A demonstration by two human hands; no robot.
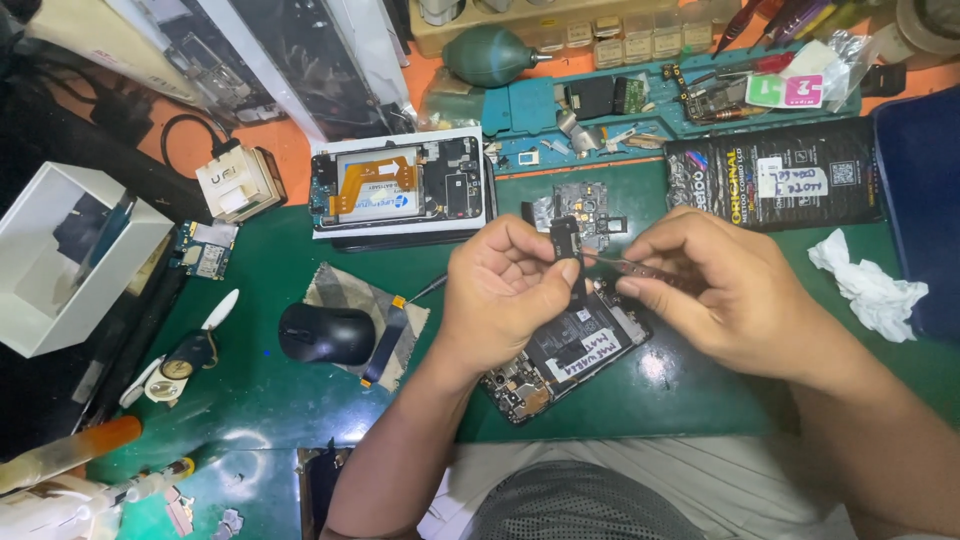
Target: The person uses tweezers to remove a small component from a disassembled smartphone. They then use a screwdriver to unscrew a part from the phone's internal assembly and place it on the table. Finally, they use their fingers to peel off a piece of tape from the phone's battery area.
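Both hands are up over the middle of the green counter point(300, 400), and everything turns on the small black component point(565, 238) pinched in the left hand point(505, 290), fingers closed tight on it, thumb and forefinger at its lower edge. It stands roughly upright, just above that hand's knuckles. The right hand point(720, 290) is closed on a thin pair of tweezers point(625, 268), whose long axis runs nearly level, pointing left, the tip touching or just short of the component; I cannot tell which. So the part lies straight to the left of the right hand, with the left hand already on it. Directly below both hands lies an opened phone point(565, 350), angled on the counter, its circuit board bare. Around them: a black mouse point(325, 333) on a checked cloth to the left, a second opened phone point(400, 185) further back, a crumpled white tissue point(870, 285) to the right, a white box point(70, 250) at far left.
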